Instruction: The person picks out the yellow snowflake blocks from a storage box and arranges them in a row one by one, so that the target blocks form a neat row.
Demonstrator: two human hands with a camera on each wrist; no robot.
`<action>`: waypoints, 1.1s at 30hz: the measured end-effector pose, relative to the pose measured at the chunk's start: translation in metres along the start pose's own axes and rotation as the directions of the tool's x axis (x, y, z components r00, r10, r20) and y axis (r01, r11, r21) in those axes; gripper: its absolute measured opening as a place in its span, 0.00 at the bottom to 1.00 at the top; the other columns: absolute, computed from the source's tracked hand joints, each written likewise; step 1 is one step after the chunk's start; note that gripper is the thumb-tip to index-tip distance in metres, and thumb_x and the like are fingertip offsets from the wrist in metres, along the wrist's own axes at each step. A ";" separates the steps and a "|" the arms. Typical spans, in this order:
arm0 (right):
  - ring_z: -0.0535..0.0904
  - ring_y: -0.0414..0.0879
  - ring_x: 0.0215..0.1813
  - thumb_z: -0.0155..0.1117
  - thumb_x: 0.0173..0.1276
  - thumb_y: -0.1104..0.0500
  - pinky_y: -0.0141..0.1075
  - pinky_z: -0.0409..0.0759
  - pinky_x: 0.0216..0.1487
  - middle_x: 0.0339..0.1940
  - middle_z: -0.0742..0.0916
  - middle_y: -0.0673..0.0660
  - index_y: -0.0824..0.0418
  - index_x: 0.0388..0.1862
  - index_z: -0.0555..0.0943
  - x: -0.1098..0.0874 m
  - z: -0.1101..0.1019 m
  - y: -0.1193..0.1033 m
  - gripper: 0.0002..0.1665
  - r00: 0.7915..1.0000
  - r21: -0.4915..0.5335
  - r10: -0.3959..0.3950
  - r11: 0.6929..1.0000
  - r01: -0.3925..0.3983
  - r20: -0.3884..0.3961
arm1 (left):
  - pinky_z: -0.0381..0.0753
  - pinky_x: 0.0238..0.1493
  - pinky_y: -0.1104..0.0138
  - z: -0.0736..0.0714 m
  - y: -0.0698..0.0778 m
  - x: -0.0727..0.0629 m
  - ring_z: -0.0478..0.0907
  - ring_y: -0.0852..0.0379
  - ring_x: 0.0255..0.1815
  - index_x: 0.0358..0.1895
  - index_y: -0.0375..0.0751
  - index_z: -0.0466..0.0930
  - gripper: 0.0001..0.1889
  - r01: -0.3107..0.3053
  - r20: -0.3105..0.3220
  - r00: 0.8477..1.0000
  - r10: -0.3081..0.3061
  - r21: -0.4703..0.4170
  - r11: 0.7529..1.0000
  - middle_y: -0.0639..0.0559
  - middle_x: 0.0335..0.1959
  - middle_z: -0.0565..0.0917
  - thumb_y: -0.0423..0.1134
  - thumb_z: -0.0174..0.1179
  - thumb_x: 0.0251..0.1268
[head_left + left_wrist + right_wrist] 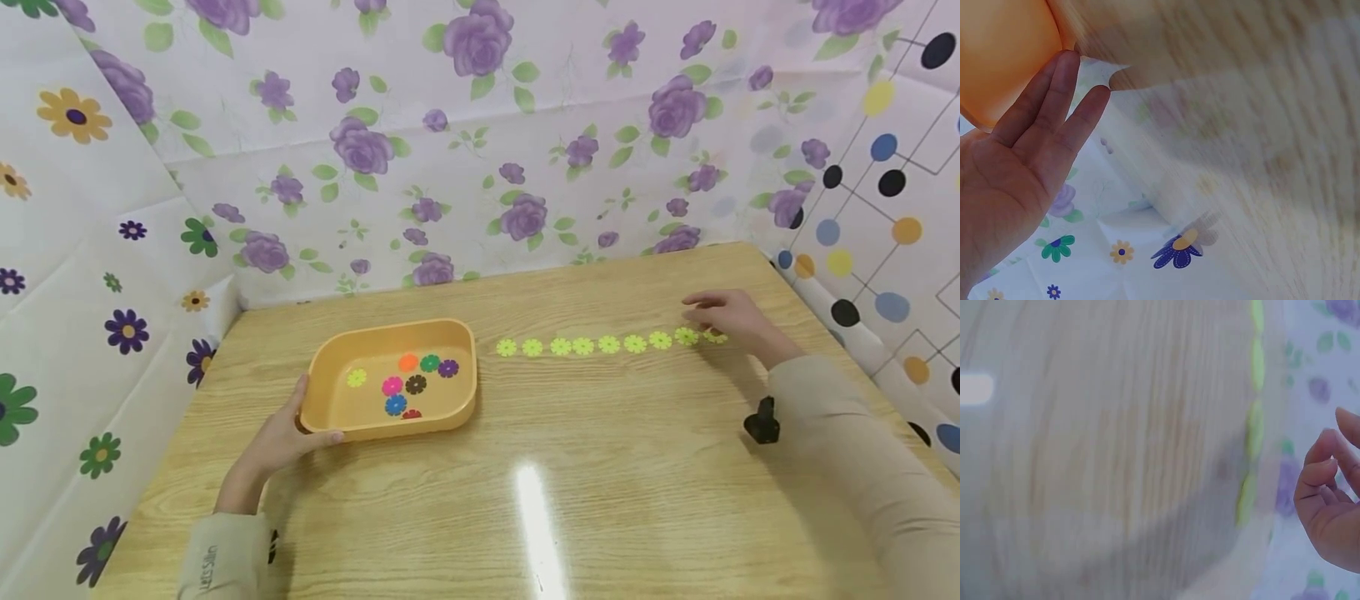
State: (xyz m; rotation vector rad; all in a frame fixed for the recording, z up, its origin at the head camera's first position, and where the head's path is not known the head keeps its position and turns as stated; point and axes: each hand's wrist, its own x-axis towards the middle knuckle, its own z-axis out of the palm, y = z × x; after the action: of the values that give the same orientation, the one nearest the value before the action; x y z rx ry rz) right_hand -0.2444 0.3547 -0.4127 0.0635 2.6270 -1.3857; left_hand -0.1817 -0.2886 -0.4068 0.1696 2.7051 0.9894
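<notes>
My left hand (281,429) holds the near left corner of an orange plastic bin (474,379), thumb along the front and fingers at the left side. In the left wrist view, the fingers (1054,103) lie against the bin's wall (1010,56). Inside the bin lie several notched discs, including a yellow one (357,378), a pink one (392,386) and a blue one (396,405). A row of yellow-green discs (582,346) runs rightward from the bin. Over its right end hovers my right hand (731,319), fingers loosely bent, with nothing visible between them; it partly covers the last disc (716,337).
The wooden table (600,467) meets a floral cloth wall (450,200) at the back, with patterned cloths at both sides. A small black object (762,422) shows beside the right sleeve (847,442). Light glares on the table's front.
</notes>
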 end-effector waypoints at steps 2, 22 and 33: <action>0.77 0.47 0.35 0.55 0.67 0.50 0.39 0.76 0.34 0.43 0.79 0.61 0.69 0.63 0.66 0.001 0.008 -0.008 0.32 0.999 0.011 -0.018 1.000 0.018 0.028 | 0.45 0.61 0.40 0.000 0.000 0.000 0.42 0.30 0.67 0.70 0.40 0.23 0.62 0.004 0.003 1.000 -0.004 0.002 1.000 0.29 0.70 0.39 0.54 0.67 0.47; 0.74 0.64 0.41 0.58 0.66 0.56 0.48 0.74 0.35 0.38 0.79 0.61 0.66 0.59 0.72 0.025 0.101 -0.092 0.25 0.974 0.148 -0.153 0.980 0.129 0.166 | 0.46 0.61 0.40 0.000 -0.001 0.000 0.43 0.30 0.67 0.70 0.39 0.23 0.62 0.009 0.000 1.000 -0.009 0.018 1.000 0.28 0.69 0.41 0.55 0.67 0.48; 0.76 0.55 0.35 0.60 0.65 0.58 0.33 0.71 0.27 0.36 0.78 0.58 0.62 0.53 0.77 0.027 0.135 -0.142 0.19 0.955 0.185 -0.248 0.958 0.217 0.163 | 0.46 0.61 0.39 -0.001 0.001 -0.001 0.44 0.30 0.67 0.70 0.41 0.23 0.62 0.007 0.005 1.000 -0.007 0.003 1.000 0.28 0.69 0.41 0.54 0.67 0.48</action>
State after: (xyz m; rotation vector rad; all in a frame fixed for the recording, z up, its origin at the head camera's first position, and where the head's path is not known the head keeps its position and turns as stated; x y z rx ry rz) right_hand -0.2697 0.1623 -0.3762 -0.3506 2.4231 -1.5962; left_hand -0.1809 -0.2889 -0.4053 0.1621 2.7009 0.9818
